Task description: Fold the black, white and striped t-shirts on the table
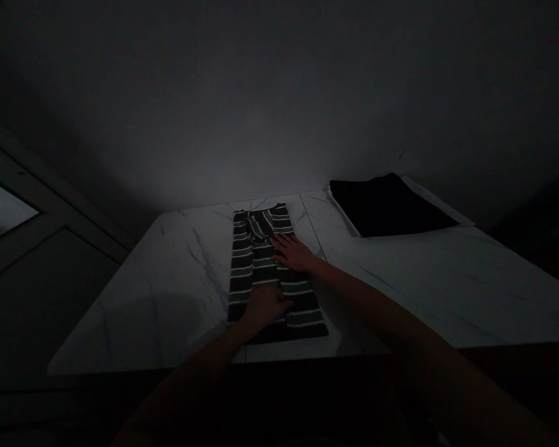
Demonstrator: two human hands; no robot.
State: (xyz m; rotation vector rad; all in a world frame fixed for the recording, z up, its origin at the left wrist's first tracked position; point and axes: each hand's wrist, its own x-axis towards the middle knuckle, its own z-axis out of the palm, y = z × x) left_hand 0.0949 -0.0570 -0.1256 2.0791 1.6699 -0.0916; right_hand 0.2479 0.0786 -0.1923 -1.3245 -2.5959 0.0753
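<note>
A striped garment (242, 273), dark with green and white bands, lies folded into a long, narrow shape on the marble-patterned table (177, 261). Its sides are turned inward, and the far end shows a neckline. My right hand (292, 251) rests on the upper right part of the garment with its fingers spread. Nearer to me, my left hand (266, 304) is over the lower middle of the garment, its fingers curled. Whether cloth is pinched in those fingers is too dark to make out.
Black folded cloth (391, 208) lies on white material (428, 195) at the table's back right. A plain wall (251, 112) rises behind the table. At the left is a panelled door (37, 242) with a light pane.
</note>
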